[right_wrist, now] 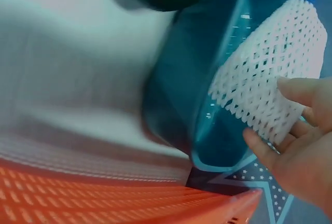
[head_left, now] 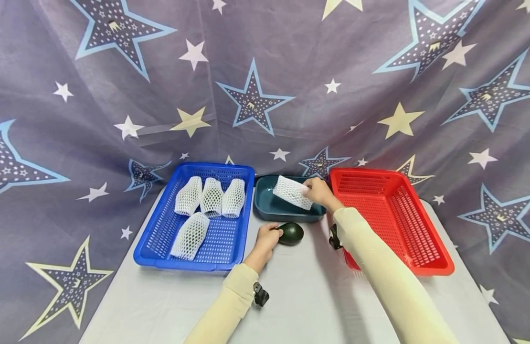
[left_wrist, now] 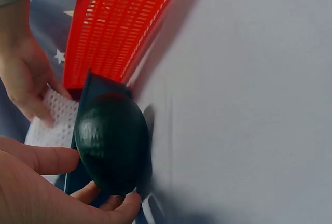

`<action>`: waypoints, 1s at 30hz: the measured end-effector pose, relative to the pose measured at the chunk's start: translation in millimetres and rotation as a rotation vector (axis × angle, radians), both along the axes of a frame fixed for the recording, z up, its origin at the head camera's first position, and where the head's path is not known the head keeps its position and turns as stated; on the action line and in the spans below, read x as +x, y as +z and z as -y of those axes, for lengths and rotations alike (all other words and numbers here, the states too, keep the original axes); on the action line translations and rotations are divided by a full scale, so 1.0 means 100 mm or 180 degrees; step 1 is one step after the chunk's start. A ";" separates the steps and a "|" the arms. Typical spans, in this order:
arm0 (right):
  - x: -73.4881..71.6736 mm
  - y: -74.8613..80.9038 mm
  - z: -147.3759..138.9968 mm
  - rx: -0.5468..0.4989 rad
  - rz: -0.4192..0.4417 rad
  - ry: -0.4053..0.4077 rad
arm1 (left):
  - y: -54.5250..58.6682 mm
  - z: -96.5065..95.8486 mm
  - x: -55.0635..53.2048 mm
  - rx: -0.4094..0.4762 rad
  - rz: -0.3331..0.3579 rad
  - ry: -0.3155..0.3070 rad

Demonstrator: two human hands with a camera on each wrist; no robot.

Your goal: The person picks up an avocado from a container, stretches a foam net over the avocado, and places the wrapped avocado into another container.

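A dark green avocado [head_left: 291, 233] is held at one end by the fingertips of my left hand [head_left: 267, 240], just in front of a teal bin [head_left: 286, 216]. Seen from the left wrist, the thumb and fingers pinch the lower end of the avocado [left_wrist: 113, 143]. Over the bin, my right hand [head_left: 321, 192] pinches a white foam net sleeve [head_left: 292, 192] by its edge. In the right wrist view this sleeve [right_wrist: 275, 71] looks flattened, with nothing visible inside.
On the left, a blue basket [head_left: 183, 262] holds several items in white foam nets [head_left: 190, 236]. To the right stands a red basket [head_left: 398, 224], partly behind the right sleeve. A star-patterned cloth [head_left: 256, 38] hangs behind the white table [head_left: 291, 296].
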State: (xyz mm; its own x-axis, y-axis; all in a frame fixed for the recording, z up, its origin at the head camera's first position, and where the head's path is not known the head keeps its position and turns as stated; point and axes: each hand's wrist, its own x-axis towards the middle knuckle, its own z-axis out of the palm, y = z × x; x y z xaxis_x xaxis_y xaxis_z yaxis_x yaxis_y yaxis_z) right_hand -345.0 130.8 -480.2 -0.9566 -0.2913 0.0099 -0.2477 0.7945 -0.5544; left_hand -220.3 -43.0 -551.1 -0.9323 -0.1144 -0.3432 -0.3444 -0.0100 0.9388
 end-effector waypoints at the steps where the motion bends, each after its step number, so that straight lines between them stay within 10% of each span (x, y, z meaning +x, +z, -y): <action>1: 0.01 0.03 -0.01 -0.0115 -0.0003 -0.0037 | 0.01 0.00 0.00 0.0004 -0.0011 0.0016; 11: 0.32 0.35 -0.03 -0.1729 0.0773 -0.0454 | 0.45 -0.01 0.00 0.0024 -0.0409 0.0478; 19: 0.75 0.42 0.03 -0.2843 0.1310 -0.0498 | 0.82 0.08 -0.08 0.0807 -0.0639 -0.0137; 30: 1.07 0.28 0.04 -0.3285 0.1317 -0.0620 | 0.86 0.13 -0.09 0.0796 -0.0582 -0.0319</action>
